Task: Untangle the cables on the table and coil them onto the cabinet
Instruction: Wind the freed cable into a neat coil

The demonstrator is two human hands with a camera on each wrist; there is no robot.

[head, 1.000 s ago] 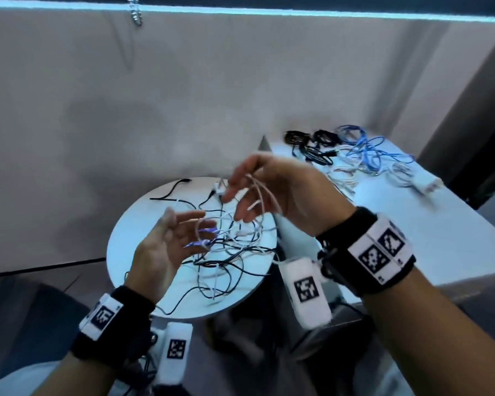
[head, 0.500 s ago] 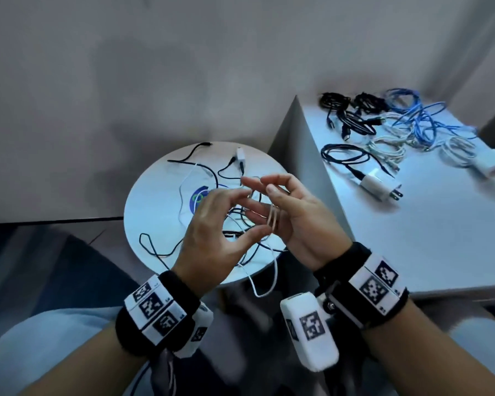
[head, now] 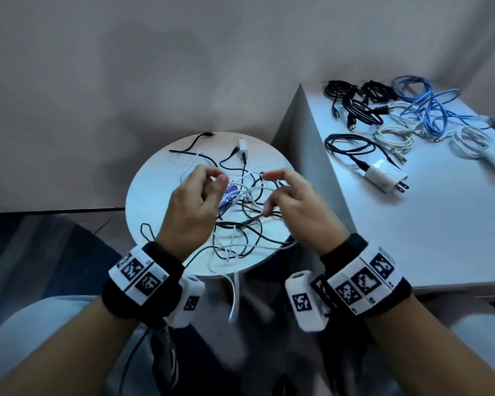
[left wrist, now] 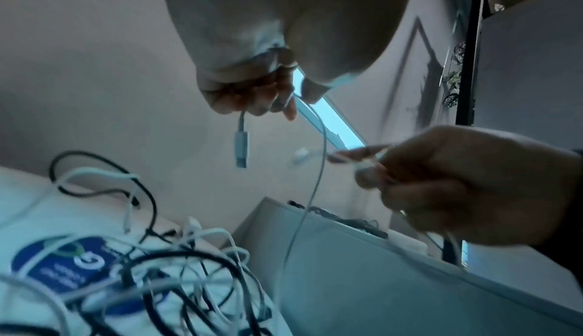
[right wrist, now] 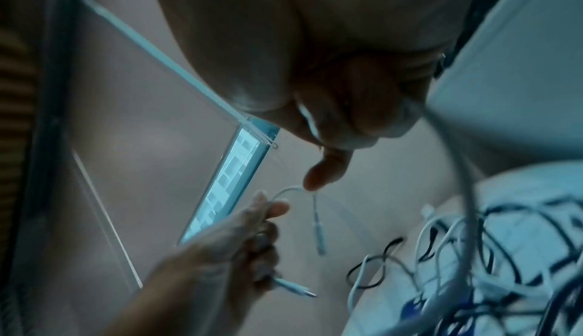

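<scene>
A tangle of black and white cables [head: 249, 224] lies on the round white table [head: 155, 190]. Both hands hover just above it, a little apart. My left hand [head: 216, 178] has its fingers curled round a thin white cable [left wrist: 318, 179], and the cable's USB plug [left wrist: 241, 149] hangs below the fist. My right hand [head: 272, 192] grips the same white cable [right wrist: 454, 166] further along, with its index finger stretched out. From there the cable runs down into the tangle.
The white cabinet [head: 412, 224] stands right of the table. On its far part lie coiled black cables [head: 352, 104], blue cables [head: 429, 107], white coils [head: 395, 138] and a white charger [head: 383, 178]. A white cable [head: 235, 295] hangs off the table's near edge.
Half a second ago the hands were together, fingers meeting over loops of white cable. They have since drawn apart over the tangle, each still holding the cable.
</scene>
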